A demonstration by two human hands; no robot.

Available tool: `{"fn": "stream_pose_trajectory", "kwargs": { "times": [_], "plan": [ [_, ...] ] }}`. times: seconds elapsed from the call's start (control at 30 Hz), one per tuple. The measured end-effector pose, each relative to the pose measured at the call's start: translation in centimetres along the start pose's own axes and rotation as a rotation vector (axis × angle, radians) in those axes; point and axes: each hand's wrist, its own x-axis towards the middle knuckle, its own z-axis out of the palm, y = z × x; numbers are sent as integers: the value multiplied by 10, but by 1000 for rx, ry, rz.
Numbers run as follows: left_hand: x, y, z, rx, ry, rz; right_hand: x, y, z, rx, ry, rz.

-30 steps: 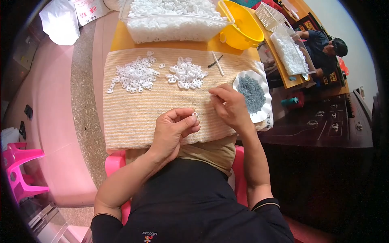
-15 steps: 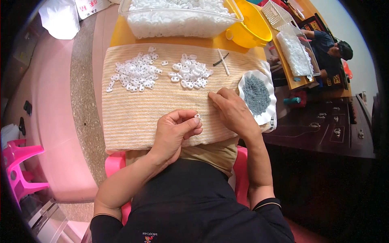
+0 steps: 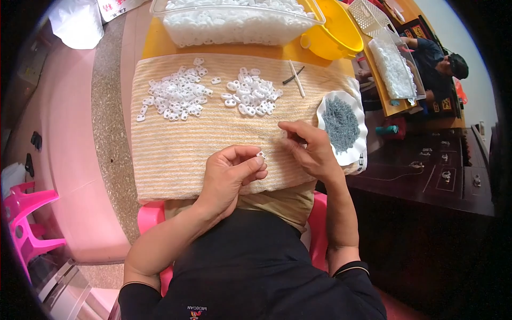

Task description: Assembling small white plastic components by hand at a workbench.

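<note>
Between the thumb and forefinger of my left hand [image 3: 233, 169] is a small white plastic piece with holes [image 3: 260, 154], held over the cloth's near half. My right hand [image 3: 312, 148] is raised just off the cloth to its right, its fingers bent and the thumb close under the forefinger. Whatever may be in that pinch is too small to make out. Farther back lie two heaps of like white pieces, a left heap [image 3: 178, 93] and a middle heap [image 3: 250, 93]. Beside my right hand, a white wavy-edged dish [image 3: 360, 152] holds many tiny grey-blue pieces [image 3: 341, 125].
A striped cloth [image 3: 176, 154] covers the table. On it, a white stick [image 3: 296, 79] crosses a black one [image 3: 289, 80]. Behind stand a clear bin [image 3: 160, 8] of white pieces and a yellow basin [image 3: 325, 48]. Another person [image 3: 431, 66] sits at a table on the far right.
My right hand has lifted from the cloth, and its thumb and forefinger now show in a pinch shape. My left hand keeps its hold on the white piece, nearly still.
</note>
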Motion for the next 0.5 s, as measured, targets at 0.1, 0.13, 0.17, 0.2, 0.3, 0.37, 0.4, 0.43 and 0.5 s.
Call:
{"fn": "stream_pose_trajectory", "kwargs": {
  "times": [0.1, 0.13, 0.17, 0.2, 0.3, 0.37, 0.4, 0.43, 0.5],
  "plan": [
    [0, 0, 0, 4, 9, -10, -3, 2, 2, 244, -43, 142],
    [0, 0, 1, 3, 11, -11, -4, 4, 3, 367, -66, 210],
    [0, 1, 1, 1, 13, -12, -4, 4, 3, 367, -66, 212],
    [0, 1, 1, 1, 17, -14, -4, 5, 4, 412, -83, 232],
    [0, 2, 0, 8, 18, -17, -4, 3, 7, 497, -109, 265],
    [0, 1, -1, 7, 16, -16, -3, 1, 7, 536, -120, 278],
    [0, 1, -1, 6, 19, -19, -4, 2, 7, 560, -143, 282],
    [0, 1, -1, 8, 15, -20, -4, 2, 6, 585, -166, 286],
    [1, 1, -1, 10, 13, -23, -4, 0, 8, 615, -166, 283]
  ]
}}
